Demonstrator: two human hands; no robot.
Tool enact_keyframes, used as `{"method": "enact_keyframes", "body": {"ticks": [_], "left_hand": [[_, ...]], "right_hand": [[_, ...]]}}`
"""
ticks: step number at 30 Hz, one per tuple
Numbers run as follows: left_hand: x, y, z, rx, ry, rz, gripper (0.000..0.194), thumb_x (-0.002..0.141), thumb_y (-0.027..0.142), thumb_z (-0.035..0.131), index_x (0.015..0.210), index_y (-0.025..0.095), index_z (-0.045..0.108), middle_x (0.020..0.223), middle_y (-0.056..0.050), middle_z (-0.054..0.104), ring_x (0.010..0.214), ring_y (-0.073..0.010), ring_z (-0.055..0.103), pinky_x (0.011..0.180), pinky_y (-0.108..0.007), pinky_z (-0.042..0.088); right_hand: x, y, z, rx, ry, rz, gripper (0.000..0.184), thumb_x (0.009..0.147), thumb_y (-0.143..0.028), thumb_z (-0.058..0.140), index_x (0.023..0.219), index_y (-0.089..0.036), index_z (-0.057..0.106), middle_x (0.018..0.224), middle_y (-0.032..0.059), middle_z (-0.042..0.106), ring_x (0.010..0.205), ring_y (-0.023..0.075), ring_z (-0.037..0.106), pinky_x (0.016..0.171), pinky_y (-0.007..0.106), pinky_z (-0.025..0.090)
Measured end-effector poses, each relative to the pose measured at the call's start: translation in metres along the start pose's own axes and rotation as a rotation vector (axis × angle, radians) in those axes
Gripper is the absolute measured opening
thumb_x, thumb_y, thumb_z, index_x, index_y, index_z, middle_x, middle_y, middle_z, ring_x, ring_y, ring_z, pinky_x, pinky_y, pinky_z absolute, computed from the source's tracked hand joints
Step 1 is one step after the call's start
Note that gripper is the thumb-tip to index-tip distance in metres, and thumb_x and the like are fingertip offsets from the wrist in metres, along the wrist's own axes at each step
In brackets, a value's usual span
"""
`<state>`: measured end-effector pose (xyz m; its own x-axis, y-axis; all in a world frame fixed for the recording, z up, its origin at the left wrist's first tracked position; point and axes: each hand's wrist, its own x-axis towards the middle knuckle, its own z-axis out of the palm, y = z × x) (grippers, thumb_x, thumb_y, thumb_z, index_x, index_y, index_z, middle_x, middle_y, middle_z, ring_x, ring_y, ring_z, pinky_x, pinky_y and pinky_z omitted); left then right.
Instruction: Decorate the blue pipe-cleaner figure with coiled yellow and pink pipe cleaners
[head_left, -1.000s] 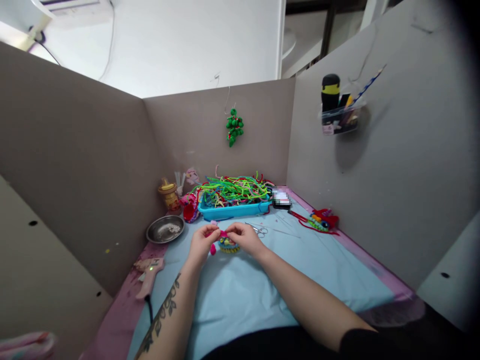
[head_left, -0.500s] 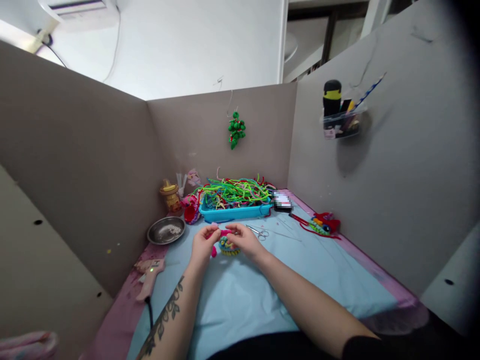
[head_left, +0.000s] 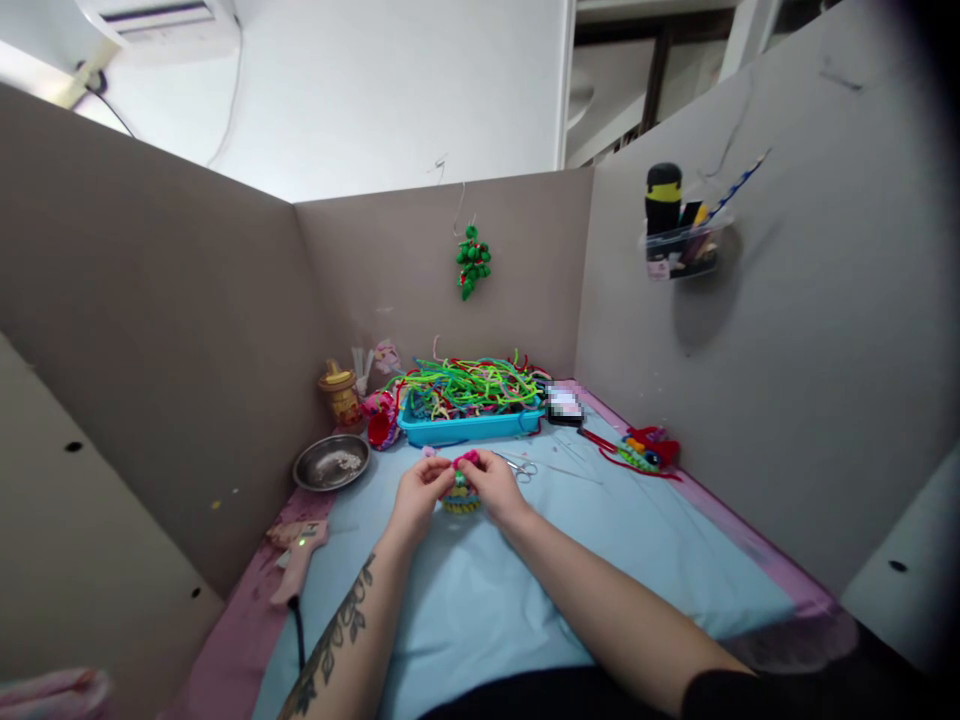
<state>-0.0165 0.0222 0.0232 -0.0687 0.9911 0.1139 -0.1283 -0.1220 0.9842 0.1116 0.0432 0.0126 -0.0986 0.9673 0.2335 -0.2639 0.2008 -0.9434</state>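
Observation:
Between my hands is a small, rounded yarn piece (head_left: 460, 500) in yellow, blue and green, low over the blue cloth. A bright pink strip (head_left: 470, 457) runs along its top, between my fingertips. My left hand (head_left: 418, 490) pinches at the left side of the piece, thumb and fingers together. From the right, my right hand (head_left: 495, 487) grips the pink strip and the upper edge with its thumb and fingers. The fingers partly cover the piece, so its full shape is hidden. Just beyond my right hand lie scissors (head_left: 525, 470).
A blue tray (head_left: 472, 430) heaped with coloured strands stands behind my hands. To the left are a metal bowl (head_left: 311, 470) and a pink glue gun (head_left: 301, 565) with its cord. A colourful yarn piece (head_left: 649, 450) lies right. Grey partitions (head_left: 442, 330) enclose the blue-covered table (head_left: 637, 570).
My hands have drawn closer together around the yarn piece. The pink strip, earlier stretched between my fingers with an end hanging at left, now sits bunched on top.

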Motion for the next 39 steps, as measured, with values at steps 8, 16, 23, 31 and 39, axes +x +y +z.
{"method": "enact_keyframes", "body": {"ticks": [8,16,23,31,39], "left_hand": [[-0.001,0.002,-0.011,0.515,-0.098,0.166,0.023,0.068,0.036,0.064,0.071,0.014,0.067,0.062,-0.003,0.064,0.054,-0.0130,0.053,0.053,-0.023,0.040],[-0.005,0.003,-0.010,0.798,-0.238,0.375,0.021,0.078,0.030,0.052,0.076,0.016,0.067,0.072,-0.003,0.064,0.066,-0.0145,0.054,0.063,-0.024,0.040],[-0.005,0.008,-0.013,0.789,-0.159,0.415,0.023,0.082,0.033,0.047,0.071,0.017,0.059,0.067,-0.001,0.057,0.065,-0.0141,0.050,0.061,-0.023,0.038],[-0.003,0.006,-0.016,0.648,-0.143,0.355,0.020,0.079,0.033,0.050,0.070,0.017,0.056,0.065,0.000,0.056,0.062,-0.0129,0.049,0.058,-0.022,0.038],[-0.003,0.009,-0.006,0.145,-0.032,0.145,0.031,0.066,0.027,0.063,0.090,0.019,0.044,0.050,0.009,0.053,0.047,-0.0098,0.052,0.052,-0.021,0.044]], "right_hand": [[0.006,0.002,-0.012,-0.508,-0.055,-0.164,0.015,0.075,-0.030,0.051,0.066,-0.018,0.052,0.059,-0.0023,0.052,0.059,0.0129,0.049,0.056,0.023,0.037],[0.005,0.004,-0.010,-0.356,-0.094,-0.044,0.008,0.073,-0.027,0.048,0.071,-0.019,0.047,0.057,-0.0047,0.052,0.050,0.0113,0.049,0.049,0.022,0.039],[0.008,0.003,-0.015,-0.566,-0.118,-0.147,0.011,0.076,-0.026,0.049,0.067,-0.019,0.050,0.058,-0.0036,0.052,0.058,0.0122,0.048,0.055,0.022,0.035],[0.005,-0.002,-0.015,-0.682,-0.206,-0.135,0.011,0.079,-0.022,0.046,0.070,-0.018,0.051,0.063,-0.0017,0.055,0.063,0.0131,0.048,0.058,0.023,0.032],[-0.003,-0.010,-0.011,-0.563,-0.316,-0.115,0.010,0.079,-0.022,0.046,0.070,-0.018,0.048,0.063,-0.0031,0.052,0.061,0.0117,0.046,0.056,0.022,0.033]]}}
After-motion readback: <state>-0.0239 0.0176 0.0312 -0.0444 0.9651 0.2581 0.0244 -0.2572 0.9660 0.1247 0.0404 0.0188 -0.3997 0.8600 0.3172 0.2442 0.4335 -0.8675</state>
